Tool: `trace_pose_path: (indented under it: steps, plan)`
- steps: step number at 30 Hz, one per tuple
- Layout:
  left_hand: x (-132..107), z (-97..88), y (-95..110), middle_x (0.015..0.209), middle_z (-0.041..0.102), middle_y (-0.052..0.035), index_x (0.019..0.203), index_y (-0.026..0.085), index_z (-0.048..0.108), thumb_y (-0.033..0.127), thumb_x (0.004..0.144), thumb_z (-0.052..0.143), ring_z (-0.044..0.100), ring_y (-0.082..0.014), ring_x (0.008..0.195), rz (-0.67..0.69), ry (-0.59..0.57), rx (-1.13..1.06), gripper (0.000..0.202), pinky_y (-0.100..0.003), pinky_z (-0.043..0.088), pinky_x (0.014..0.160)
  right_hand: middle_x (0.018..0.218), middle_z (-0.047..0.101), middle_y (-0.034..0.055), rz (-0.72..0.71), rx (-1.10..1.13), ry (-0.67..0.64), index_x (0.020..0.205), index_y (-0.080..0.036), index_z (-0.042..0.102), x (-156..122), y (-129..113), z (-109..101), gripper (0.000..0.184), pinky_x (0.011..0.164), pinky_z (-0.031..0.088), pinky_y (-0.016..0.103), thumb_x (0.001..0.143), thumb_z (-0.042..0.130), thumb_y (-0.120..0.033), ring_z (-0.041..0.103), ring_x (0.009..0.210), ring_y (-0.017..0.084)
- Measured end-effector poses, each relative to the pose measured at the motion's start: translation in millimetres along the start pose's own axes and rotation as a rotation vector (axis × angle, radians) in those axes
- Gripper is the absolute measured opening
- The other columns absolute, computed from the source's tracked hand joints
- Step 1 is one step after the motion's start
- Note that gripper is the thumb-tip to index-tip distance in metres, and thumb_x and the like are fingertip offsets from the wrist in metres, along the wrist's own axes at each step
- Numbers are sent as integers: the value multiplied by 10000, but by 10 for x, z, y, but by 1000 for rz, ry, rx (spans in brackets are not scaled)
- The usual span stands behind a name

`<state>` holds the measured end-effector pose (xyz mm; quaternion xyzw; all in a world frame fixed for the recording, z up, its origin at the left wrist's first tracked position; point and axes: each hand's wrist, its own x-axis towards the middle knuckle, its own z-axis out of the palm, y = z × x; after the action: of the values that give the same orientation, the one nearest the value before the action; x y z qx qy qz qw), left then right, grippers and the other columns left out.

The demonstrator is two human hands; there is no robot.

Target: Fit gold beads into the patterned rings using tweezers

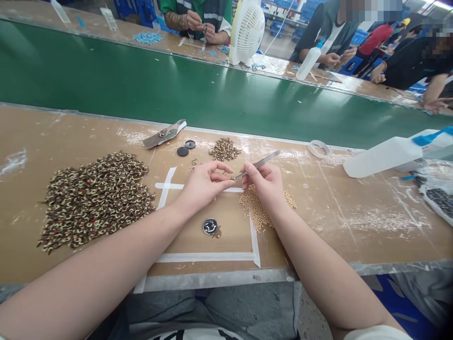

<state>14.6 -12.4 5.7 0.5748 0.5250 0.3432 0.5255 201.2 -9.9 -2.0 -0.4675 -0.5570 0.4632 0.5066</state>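
My left hand (208, 182) pinches a tiny dark and cream piece (232, 178) between thumb and fingertip; its exact kind is too small to make out. My right hand (264, 184) is closed around metal tweezers (265, 160), their tip meeting that piece. Below my right hand lies a spread of small tan beads (260, 215), partly hidden by it. A small round dish of glossy black liquid (210, 226) sits nearer me, inside a white tape frame (208, 257). A large heap of small curved brown and cream pieces (99, 198) covers the table to the left.
A smaller pile (225, 148), two black discs (183, 151) and a camouflage-patterned strip (164, 134) lie beyond my hands. At right are a tape roll (319, 148) and a white squeeze bottle (385, 156). Across the green belt (141, 80), people work near a fan (247, 33).
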Motion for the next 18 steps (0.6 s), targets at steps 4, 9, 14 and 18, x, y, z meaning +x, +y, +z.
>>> trace_pose_path:
  steps: [4,9,14,18]
  plan:
    - [9,-43,8,856,787,-44,1053,224,691,407,805,790,530,-96,492,9,4,9,323,-228,414,425,623,652,-5,16,13,24,835,-193,717,4,2,2,356,518,525,281,905,705,-542,608,495,119]
    - [90,-189,-29,967,798,-79,1082,216,712,428,823,780,723,-186,776,83,93,76,342,-250,515,575,659,669,8,-2,-37,90,854,-201,729,35,9,-46,363,543,525,294,912,687,-557,608,533,127]
    - [175,-302,-123,997,795,-69,1015,221,746,461,869,721,735,-207,889,161,120,267,282,-311,557,783,577,570,-19,-127,-208,105,805,-216,716,35,-42,-145,401,560,450,300,956,625,-576,539,541,124]
    - [208,-310,-163,951,787,-51,981,257,779,497,896,674,687,-204,811,203,127,479,276,-315,507,741,589,550,-19,-192,-332,135,785,-220,697,26,-102,-199,410,565,400,306,971,602,-573,510,557,128]
